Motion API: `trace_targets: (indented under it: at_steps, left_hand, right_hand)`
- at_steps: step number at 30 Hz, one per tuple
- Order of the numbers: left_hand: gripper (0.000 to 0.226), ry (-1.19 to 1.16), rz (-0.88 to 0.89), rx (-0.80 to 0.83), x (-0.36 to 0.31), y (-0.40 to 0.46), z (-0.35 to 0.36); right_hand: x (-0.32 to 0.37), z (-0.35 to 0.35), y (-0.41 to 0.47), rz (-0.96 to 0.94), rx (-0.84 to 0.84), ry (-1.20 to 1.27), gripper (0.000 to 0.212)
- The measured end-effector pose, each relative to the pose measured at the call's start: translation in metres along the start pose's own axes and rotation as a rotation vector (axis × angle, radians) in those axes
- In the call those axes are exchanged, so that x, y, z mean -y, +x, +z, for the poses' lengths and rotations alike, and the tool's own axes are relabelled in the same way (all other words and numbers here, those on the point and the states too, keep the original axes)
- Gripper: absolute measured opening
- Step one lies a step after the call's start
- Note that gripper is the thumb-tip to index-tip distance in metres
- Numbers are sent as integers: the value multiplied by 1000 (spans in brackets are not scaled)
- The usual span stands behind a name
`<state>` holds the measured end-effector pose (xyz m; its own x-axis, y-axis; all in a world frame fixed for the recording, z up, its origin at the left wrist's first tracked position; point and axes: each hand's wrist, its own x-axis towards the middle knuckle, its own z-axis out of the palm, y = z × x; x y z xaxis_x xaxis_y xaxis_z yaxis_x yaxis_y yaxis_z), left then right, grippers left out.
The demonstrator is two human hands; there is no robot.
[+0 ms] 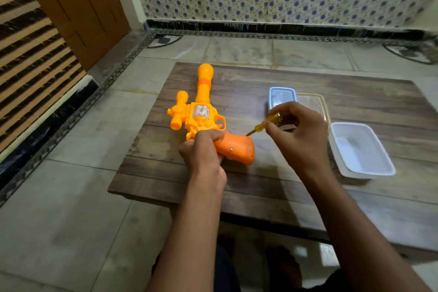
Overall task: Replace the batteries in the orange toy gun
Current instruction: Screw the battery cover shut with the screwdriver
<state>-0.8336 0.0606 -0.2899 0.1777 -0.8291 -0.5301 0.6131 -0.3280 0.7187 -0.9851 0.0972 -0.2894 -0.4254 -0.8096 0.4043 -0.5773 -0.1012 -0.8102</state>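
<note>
Marble floor tiles and a flower-patterned wall cloth surround a low dark wood-grain table (272, 185), and on its left part lies the orange plastic toy gun (201, 111), flat on its side. Its long axis runs from the bulb-tipped barrel at the far end back to the darker orange grip at the near end, which angles out to the right. The left hand (203, 152) grips the gun where grip meets body, fingers (214, 134) curled over the top, pinning it to the table. A small screw (231, 149) shows on the upturned face of the grip, just right of that hand. The right hand (296, 133) pinches a yellow translucent-handled screwdriver (265, 124) between thumb and fingers; its tip points down and left at the grip's far edge, close above the screw but not seated in it. So the screw lies near and slightly left of the tip. Two white plastic tubs (362, 149) (282, 96) sit to the right.
</note>
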Motion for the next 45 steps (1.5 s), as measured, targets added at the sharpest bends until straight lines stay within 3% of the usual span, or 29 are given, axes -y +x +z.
trace_targets:
  at_steps: [12,23,30,33,36,40,45]
  left_hand:
    - [32,46,-14,21,11,5,6]
    - [34,82,-8,42,12,6,7]
    - [36,60,-30,68,13,7,6]
    - [37,72,-45,91,15,11,5]
    - [38,81,-79,111,19,15,6]
    - [34,58,-112,120,22,13,11]
    - [44,83,-134,139,24,16,9]
  right_hand:
    - [-8,8,9,-149,16,25,32]
    - [-7,1,3,-301,-20,1,19]
    - [-20,10,6,-160,89,0,15]
    - [-22,8,7,-124,58,31,13]
    - [-13,6,5,-88,3,174,12]
    - [4,4,-3,47,80,457,13]
    - [5,8,-6,194,149,535,15]
